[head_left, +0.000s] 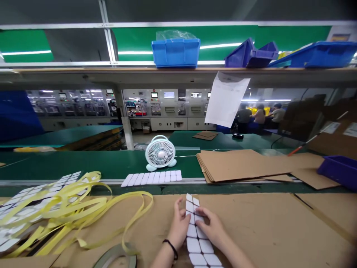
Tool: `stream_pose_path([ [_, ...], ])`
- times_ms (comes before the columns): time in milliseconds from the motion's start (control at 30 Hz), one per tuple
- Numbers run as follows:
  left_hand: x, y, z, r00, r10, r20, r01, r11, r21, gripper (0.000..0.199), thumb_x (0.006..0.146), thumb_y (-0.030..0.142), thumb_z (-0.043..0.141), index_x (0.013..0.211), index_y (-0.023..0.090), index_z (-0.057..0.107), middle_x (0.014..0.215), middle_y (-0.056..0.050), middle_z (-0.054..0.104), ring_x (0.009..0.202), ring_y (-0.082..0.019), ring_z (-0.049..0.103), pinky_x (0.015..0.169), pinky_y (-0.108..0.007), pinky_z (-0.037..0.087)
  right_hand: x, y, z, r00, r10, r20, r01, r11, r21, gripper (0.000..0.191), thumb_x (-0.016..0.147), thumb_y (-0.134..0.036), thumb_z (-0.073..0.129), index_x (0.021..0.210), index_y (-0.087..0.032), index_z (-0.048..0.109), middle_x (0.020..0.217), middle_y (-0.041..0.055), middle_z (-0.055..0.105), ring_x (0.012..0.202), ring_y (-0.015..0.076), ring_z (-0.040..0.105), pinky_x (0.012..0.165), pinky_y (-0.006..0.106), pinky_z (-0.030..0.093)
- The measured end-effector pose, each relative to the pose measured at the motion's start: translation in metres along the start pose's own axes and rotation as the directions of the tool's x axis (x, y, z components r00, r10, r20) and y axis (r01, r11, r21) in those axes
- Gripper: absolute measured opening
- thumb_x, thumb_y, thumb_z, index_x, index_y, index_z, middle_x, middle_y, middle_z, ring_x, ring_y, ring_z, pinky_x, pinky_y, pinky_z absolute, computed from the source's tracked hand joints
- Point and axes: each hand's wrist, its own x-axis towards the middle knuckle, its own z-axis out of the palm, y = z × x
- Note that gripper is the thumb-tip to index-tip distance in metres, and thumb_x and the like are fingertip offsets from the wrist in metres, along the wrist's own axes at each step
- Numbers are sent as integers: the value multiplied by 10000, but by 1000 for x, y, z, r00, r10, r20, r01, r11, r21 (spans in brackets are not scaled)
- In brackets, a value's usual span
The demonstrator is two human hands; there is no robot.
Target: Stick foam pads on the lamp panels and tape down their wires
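Observation:
Between my hands lies a long strip of white rounded-square pads (196, 245), two columns wide, running away from me over the cardboard. My left hand (180, 225), with a dark band at the wrist, grips the strip's left edge, thumb on top. From the other side, my right hand (210, 225) pinches the right edge, its thumb and forefinger pressed on the pads near the far end. The undersides of the fingers are hidden. Beyond the hands, another row of white pads (152, 178) rests along the bench's metal edge.
Loose yellow tape strips (92, 208) tangle over white pad sheets (16, 203) at left. A tape roll (117, 257) lies at the near edge. A small fan (160, 153) stands ahead, stacked cardboard sheets (242, 163) and a purple bin (338, 171) to the right. Blue bins (175, 53) sit overhead.

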Motion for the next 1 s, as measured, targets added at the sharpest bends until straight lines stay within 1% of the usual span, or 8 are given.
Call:
stream_pose_path([
  [33,1,-1,2,999,-28,-39,24,995,-99,808,726,370,632,1382,175,204,888,-77,701,724,-176,638,707,-298,484,-1,-3,0,999,-39,-27,39,999,-1,248,741,-245,581,973,-187,646,1057,95,671,996,244,616,909,371,456],
  [100,0,0,6,998,-36,-53,28,988,-150,693,707,375,659,1297,141,382,855,-85,706,716,-179,642,714,-294,492,-4,-11,-1,988,-132,-76,129,991,-44,149,817,-299,540,849,-190,637,944,77,663,879,216,613,815,327,467],
  [167,-4,3,10,1000,28,-7,-29,997,-67,425,716,351,651,1066,116,591,886,-111,709,794,-203,652,779,-304,497,-7,-18,-2,975,-199,-100,190,978,-88,214,875,-332,485,756,-189,592,820,53,617,770,185,578,721,289,449],
  [233,-9,7,15,994,103,39,-105,993,56,271,754,317,606,934,125,670,947,-113,709,886,-219,648,846,-309,491,-9,-22,-2,970,-217,-105,206,972,-111,258,899,-347,461,714,-189,547,746,31,561,720,168,545,678,270,425],
  [367,-19,15,19,983,158,91,-176,954,241,300,827,281,513,1044,171,687,1044,-84,696,974,-212,628,889,-304,488,-10,-20,-2,974,-210,-86,200,973,-113,249,910,-331,444,715,-191,510,728,16,523,702,159,520,663,265,402],
  [500,-23,24,18,967,195,166,-243,903,354,300,860,249,466,1049,213,697,1038,-56,693,972,-190,617,880,-277,481,-11,-13,-2,977,-198,-76,186,973,-136,213,891,-308,461,712,-195,483,715,6,509,686,157,501,647,265,384],
  [700,-24,30,19,960,227,162,-269,909,319,279,844,205,466,983,213,707,1024,-54,665,971,-176,596,895,-266,458,-11,-14,-2,977,-209,-52,201,971,-131,220,911,-334,428,742,-197,459,738,0,490,706,151,490,657,266,380],
  [1000,-23,29,16,958,206,200,-273,867,416,286,859,232,465,991,212,718,820,-50,610,787,-165,571,705,-255,437,-12,-14,-3,976,-214,-47,205,968,-144,191,897,-285,409,725,-204,427,722,-2,486,688,149,473,627,267,381],
])
